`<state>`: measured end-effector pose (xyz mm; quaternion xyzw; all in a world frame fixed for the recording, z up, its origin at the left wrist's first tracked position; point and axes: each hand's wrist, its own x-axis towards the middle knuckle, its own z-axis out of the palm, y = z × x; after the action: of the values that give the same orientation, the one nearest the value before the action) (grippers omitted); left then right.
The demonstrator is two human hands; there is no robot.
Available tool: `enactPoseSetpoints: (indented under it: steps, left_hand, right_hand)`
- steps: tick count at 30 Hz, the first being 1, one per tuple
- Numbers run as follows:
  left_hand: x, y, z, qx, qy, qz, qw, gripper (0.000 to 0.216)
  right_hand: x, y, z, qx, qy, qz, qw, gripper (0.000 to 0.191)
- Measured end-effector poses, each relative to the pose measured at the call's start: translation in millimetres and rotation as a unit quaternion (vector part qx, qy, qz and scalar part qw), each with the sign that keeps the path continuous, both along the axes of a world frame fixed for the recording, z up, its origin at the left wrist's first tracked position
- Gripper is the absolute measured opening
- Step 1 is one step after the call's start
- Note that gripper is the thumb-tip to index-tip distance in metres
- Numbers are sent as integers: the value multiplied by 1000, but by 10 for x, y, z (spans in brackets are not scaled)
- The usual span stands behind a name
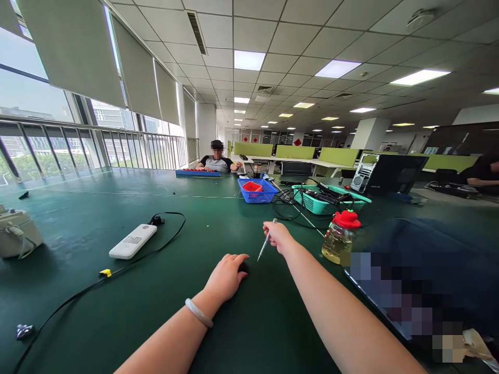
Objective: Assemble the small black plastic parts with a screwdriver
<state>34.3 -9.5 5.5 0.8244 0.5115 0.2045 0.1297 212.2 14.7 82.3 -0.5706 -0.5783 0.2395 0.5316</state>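
Observation:
My right hand (278, 236) is closed round a slim pen (264, 248), which slants down with its tip close to the green tabletop (218, 228). To its left, my left hand (228, 274) rests low at the table, thumb and fingers curved about a small black object (244, 268). Most of that object is hidden by the hand, so its kind does not show. A pale bangle (198, 312) circles the left wrist. A glass jar (337, 241) with a red lid stands to the right of my right hand.
A white power strip (133, 241) and its black cable lie on the left. Further back are a blue basket (257, 196) and a teal basket (319, 206) with tangled cables. A computer case (390, 174) stands behind the jar. Across the table sits a person (216, 161).

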Motion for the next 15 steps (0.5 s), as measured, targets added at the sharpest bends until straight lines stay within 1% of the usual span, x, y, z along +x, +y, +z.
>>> enactPoseSetpoints:
  steps: [1, 2, 3, 4, 5, 7, 8, 9, 10, 11, 12, 14, 15]
  left_hand:
    - [-6, -4, -2, 2, -4, 5, 1000, 49]
    - [-14, -7, -4, 3, -8, 8, 1000, 50]
    - [-21, -9, -5, 5, -12, 9, 1000, 50]
    - [-29, -10, -7, 3, -15, 11, 1000, 51]
    - [-35, -9, -8, -2, -17, 13, 1000, 51]
    - [-40, -2, -10, -12, -17, 17, 1000, 52]
    - [-40, 2, -10, -16, -16, 19, 1000, 52]
    - [-37, 6, -11, -19, -15, 21, 999, 53]
    - [-34, 9, -11, -20, -14, 23, 999, 54]
    - [-32, 10, -12, -19, -13, 25, 999, 54]
    - [-32, 9, -12, -16, -12, 25, 999, 53]
    - [-41, 5, -12, -5, -6, 24, 1000, 52]
    - [-49, 3, -11, 0, -2, 24, 1000, 51]
  right_hand:
    - [-11, -138, 95, 0, -5, 12, 1000, 33]
    - [4, -329, 184, 4, -9, 17, 1000, 34]
    - [45, -571, 265, 6, -15, 26, 1000, 33]
    - [110, -851, 335, 12, -20, 28, 999, 25]
    - [190, -1153, 391, 18, -25, 30, 999, 26]
    - [348, -1714, 450, 27, -38, 29, 998, 40]
    - [401, -1912, 451, 50, -53, -3, 997, 46]
    - [424, -2018, 433, 66, -69, -41, 995, 49]
    - [413, -2016, 400, 67, -78, -61, 993, 49]
    - [370, -1903, 357, 55, -86, -57, 993, 48]
    - [301, -1692, 309, 30, -91, -41, 995, 46]
    - [126, -1098, 215, -37, -99, -8, 994, 43]
    - [40, -800, 176, -64, -98, -16, 993, 42]
